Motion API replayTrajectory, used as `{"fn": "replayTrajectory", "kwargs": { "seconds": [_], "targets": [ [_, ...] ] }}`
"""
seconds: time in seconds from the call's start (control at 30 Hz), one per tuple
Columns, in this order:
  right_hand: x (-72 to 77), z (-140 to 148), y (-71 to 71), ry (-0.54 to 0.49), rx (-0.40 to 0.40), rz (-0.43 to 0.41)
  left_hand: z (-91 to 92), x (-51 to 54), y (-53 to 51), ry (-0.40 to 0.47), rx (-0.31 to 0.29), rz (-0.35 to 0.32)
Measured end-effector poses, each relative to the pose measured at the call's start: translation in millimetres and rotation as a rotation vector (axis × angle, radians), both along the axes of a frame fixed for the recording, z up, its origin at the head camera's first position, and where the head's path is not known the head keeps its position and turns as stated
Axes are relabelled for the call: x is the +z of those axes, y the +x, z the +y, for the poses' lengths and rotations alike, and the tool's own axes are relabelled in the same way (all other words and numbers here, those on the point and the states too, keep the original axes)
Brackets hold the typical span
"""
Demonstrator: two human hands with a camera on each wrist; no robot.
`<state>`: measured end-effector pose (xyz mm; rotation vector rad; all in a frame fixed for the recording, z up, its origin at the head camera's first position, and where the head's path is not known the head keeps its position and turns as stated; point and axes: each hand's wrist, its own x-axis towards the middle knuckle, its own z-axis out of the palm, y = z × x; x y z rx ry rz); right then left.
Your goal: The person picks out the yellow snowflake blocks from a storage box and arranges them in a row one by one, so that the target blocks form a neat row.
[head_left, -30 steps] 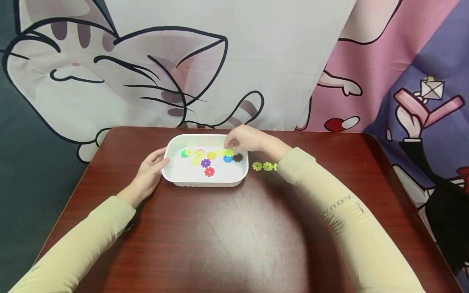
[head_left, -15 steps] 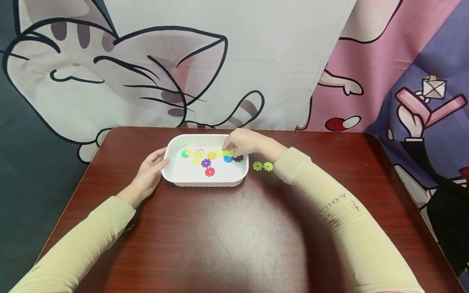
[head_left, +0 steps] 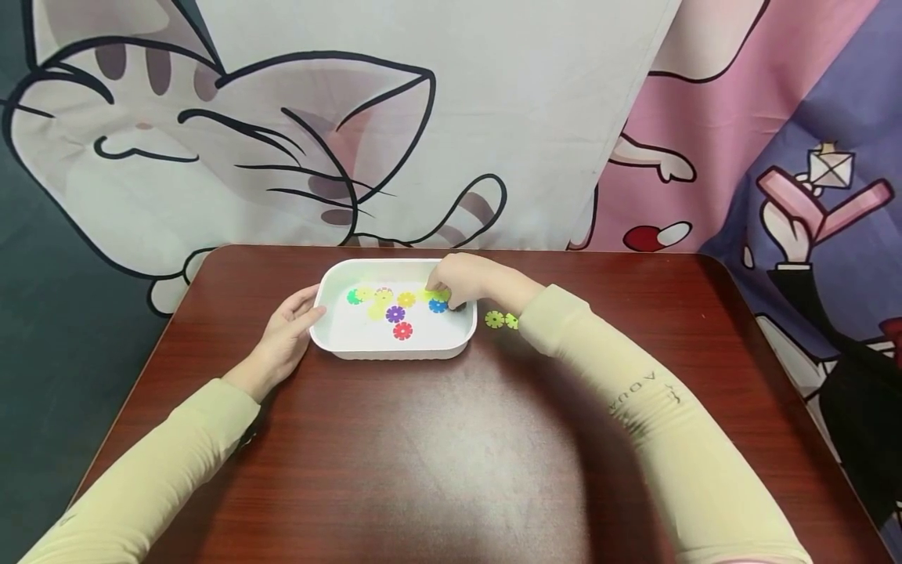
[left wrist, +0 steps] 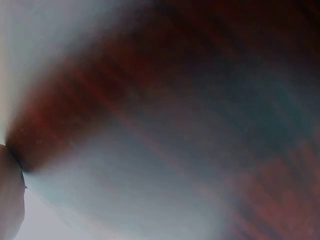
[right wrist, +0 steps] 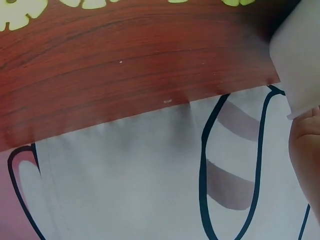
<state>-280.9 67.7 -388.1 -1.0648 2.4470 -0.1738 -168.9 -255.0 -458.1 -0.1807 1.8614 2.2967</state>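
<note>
1. Head view: the white tray (head_left: 395, 355) is gripped at its left end by the left hand (head_left: 285, 325), with the thumb laid over the rim.
2. Over the tray's opposite end the right hand (head_left: 468, 278) is held, its fingers bent downward in a narrow shape; whether a piece is pinched cannot be told, since the fingertips are partly hidden.
3. At those fingertips, yellow-green pieces (head_left: 441, 294) are seen in the tray; a blue piece (head_left: 438, 306) is placed just nearer the person, and a dark piece (head_left: 461, 306) is mostly covered by the hand.
4. Leftward of the right hand, a yellow piece (head_left: 406, 300), a purple piece (head_left: 395, 314) and a red piece (head_left: 402, 331) are spread; a green piece (head_left: 354, 298) is found nearest the left hand.
5. Outside the tray, on the person's side of the right wrist, loose flower pieces (head_left: 495, 319) are laid on the brown table (head_left: 352, 470), partly blocked by the right sleeve (head_left: 634, 392).
6. The tray's long axis is directed from the left hand toward the right; the pieces are round, with notched edges.
7. Beyond both hands, a cat-printed cloth (head_left: 528, 117) is hung.
</note>
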Motion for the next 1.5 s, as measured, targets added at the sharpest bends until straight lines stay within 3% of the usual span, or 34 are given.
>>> {"fn": "replayTrajectory", "kwargs": {
  "seconds": [0.37,0.7,1.23,1.5],
  "targets": [
    [-13.2,3.4,3.3,-0.079,0.029,0.061,0.6,0.6,-0.5,0.011,-0.002,0.008],
    [-18.6,1.1,7.2,-0.102,0.02,0.047,-0.5,-1.7,0.4,-0.001,-0.006,0.003],
    [-19.2,-3.9,9.7,-0.111,0.058,0.078,-0.4,-2.5,0.1,0.04,0.001,0.018],
    [-20.0,-1.5,7.4,-0.202,0.027,0.044,-0.1,-0.9,0.5,0.029,0.005,0.01]
  ]
}}
